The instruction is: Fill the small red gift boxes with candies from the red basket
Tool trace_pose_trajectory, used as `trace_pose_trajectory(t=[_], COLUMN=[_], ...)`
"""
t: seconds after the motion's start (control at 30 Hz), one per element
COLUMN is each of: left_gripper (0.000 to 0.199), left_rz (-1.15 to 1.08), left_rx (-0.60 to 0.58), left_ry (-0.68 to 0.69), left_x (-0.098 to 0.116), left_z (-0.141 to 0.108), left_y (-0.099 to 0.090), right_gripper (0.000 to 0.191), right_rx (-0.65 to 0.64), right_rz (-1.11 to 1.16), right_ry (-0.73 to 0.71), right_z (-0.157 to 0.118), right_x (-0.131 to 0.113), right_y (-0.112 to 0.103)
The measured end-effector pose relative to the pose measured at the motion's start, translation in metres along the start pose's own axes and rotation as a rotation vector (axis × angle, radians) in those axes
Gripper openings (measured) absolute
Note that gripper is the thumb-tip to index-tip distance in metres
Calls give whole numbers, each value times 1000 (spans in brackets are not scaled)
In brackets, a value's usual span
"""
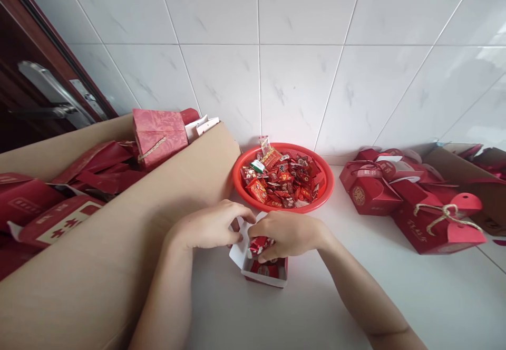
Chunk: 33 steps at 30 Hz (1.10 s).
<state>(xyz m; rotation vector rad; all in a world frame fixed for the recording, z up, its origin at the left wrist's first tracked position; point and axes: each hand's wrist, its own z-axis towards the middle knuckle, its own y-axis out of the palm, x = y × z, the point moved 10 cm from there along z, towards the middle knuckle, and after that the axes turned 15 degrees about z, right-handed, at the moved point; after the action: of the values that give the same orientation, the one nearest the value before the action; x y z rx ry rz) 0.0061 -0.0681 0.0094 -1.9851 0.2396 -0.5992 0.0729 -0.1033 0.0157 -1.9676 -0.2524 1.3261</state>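
A small red candy box [264, 281] with a white inside stands open on the white surface in front of me, wrapped candies lying in it. My left hand [215, 227] is at its far left side, the curled fingers gripping the raised white flap [239, 252]; some fingertips are hidden behind it. My right hand [290, 234] reaches over the box from the right, thumb and fingers closed on a red-wrapped candy [259, 245] just inside the opening. Right behind both hands sits a red plastic basket [324, 192] heaped with wrapped candies [284, 178].
On the left a large cardboard box [166, 202] holds red gift boxes and bags [95, 171]. Several folded red gift boxes [375, 194] stand to the right, one with a twisted rope handle [446, 213]. Another cardboard box [482, 197] is at the far right. A tiled wall [296, 76] closes the back.
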Motion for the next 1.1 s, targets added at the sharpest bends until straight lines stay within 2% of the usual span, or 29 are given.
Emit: trace_pose_trajectory(t=[0.1,0.2,0.27,0.37,0.47,0.53,0.63,0.73,0.8,0.9,0.97,1.03,1.1], left_gripper=[51,55,55,55,50,45,41,38,38,36,35,36,38], left_rz=[12,8,4,4,1,-8,-35,-85,-109,-89,-27,74,165], left_rx=[-4,-11,-23,-29,-14,-9,27,168,284,376,349,230,12], left_ry=[-11,-3,-13,-10,26,39,51,83,94,87,69,82,78], left_x=[-6,-7,-7,-5,1,3,6,9,9,6,5,9,13], left_z=[1,2,3,3,2,1,0,4,12,39,67,97,122], left_y=[3,4,5,4,1,-1,-6,-21,-33,-47,-49,-41,-21], right_gripper=[27,32,29,24,22,19,12,12,14,18,25,31,32], right_rx=[-31,-79,-61,-37,-24,60,299,567,644,624,554,440,314], right_rz=[-126,-149,-184,-205,-85,40,153,123,78,39,39,61,79], right_ry=[176,217,237,213,86,-2,-29,76,183,319,382,415,428], right_z=[4,6,7,9,5,-5,-33,-66,-79,-79,-69,-54,-40], right_x=[20,26,29,27,16,11,22,54,76,100,110,117,124], right_y=[7,15,14,12,5,-14,-58,-100,-114,-116,-110,-98,-83])
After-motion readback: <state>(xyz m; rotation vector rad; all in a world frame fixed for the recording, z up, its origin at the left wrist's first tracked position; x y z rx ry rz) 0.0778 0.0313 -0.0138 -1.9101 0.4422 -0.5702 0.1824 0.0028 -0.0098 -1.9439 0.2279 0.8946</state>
